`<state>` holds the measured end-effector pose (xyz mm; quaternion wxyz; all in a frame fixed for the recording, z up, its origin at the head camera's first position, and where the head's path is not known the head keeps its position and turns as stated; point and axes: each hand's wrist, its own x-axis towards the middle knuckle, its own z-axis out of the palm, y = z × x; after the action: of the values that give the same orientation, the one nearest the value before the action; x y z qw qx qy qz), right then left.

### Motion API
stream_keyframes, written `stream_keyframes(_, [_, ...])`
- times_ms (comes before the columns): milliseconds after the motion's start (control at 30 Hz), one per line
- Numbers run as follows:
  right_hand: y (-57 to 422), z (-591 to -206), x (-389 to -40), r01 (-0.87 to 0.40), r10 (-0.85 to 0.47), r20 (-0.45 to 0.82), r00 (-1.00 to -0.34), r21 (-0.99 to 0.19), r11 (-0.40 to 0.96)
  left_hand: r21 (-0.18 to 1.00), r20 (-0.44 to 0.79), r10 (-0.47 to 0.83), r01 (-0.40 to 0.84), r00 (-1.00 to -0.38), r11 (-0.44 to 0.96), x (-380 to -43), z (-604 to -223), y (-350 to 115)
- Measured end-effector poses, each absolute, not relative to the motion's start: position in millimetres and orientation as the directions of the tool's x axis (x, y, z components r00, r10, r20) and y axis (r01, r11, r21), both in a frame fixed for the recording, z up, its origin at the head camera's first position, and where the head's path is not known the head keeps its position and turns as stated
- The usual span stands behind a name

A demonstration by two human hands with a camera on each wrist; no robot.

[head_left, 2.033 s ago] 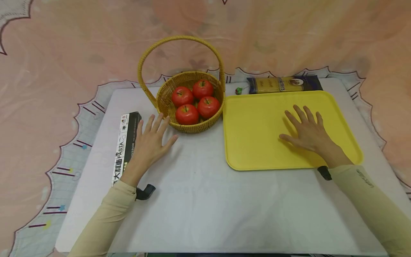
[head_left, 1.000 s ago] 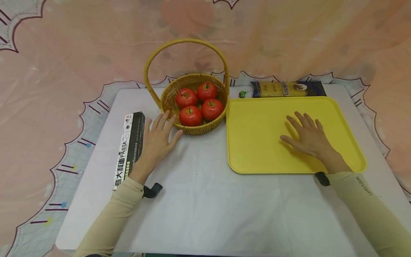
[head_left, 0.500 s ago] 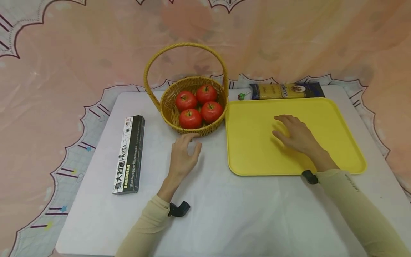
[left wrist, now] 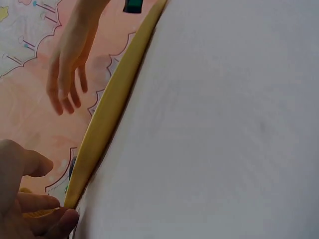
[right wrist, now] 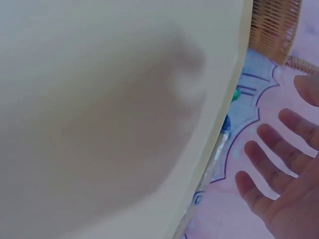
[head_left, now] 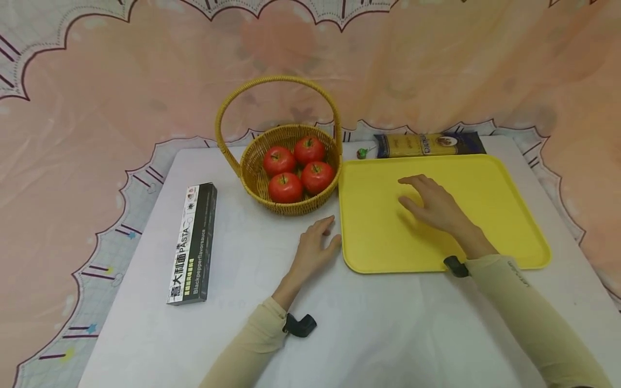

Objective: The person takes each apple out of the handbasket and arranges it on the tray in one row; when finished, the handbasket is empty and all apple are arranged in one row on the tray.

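My left hand point(head_left: 314, 247) is held over the white table at the left edge of a yellow tray point(head_left: 371, 237), fingers bent loosely and holding nothing. In the left wrist view its fingers point(left wrist: 45, 219) overlap the near end of the tray's rim. My right hand point(head_left: 434, 207) hovers over the middle of the tray, thumb apart from the fingers. The right wrist view shows those fingers point(right wrist: 271, 169) spread, with the hand's shadow on the tray. A wicker basket point(head_left: 291, 208) with a tall handle stands behind the left hand, several red apples point(head_left: 285, 187) inside.
A black and white pasta box point(head_left: 194, 242) lies at the table's left. Behind the tray lie a blue and yellow pasta packet point(head_left: 427, 144) and a small lollipop point(head_left: 361, 153) with a green and red head. A patterned peach cloth point(head_left: 436, 64) hangs at the back.
My left hand has moved right, from beside the pasta box to the tray's left edge. The right hand has shifted slightly left over the tray, and the fingers of both hands have bent somewhat.
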<state>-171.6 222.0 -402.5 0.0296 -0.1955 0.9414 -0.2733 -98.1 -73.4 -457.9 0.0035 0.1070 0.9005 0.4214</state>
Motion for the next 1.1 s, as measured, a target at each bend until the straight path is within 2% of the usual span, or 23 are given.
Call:
stream_keyframes(333, [195, -395, -185, -0.446, -0.480, 0.076, -0.874, -0.517, 0.730, 0.681, 0.099, 0.275, 0.267, -0.956, 0.682, -98, -465, -55])
stream_keyframes(633, [169, -387, -201, -0.533, -0.572, 0.098, -0.815, -0.515, 0.671, 0.651, 0.165, 0.267, 0.308, -0.950, 0.694, -96, -470, -56])
stream_keyframes(867, [142, -380, -217, -0.628, -0.651, 0.149, -0.745, -0.486, 0.608, 0.628, 0.199, 0.267, 0.332, -0.943, 0.704, -96, -472, -56])
stream_keyframes(1100, [113, -377, -233, -0.669, -0.700, 0.152, -0.698, -0.486, 0.561, 0.585, 0.228, 0.274, 0.356, -0.934, 0.728, -99, -473, -58])
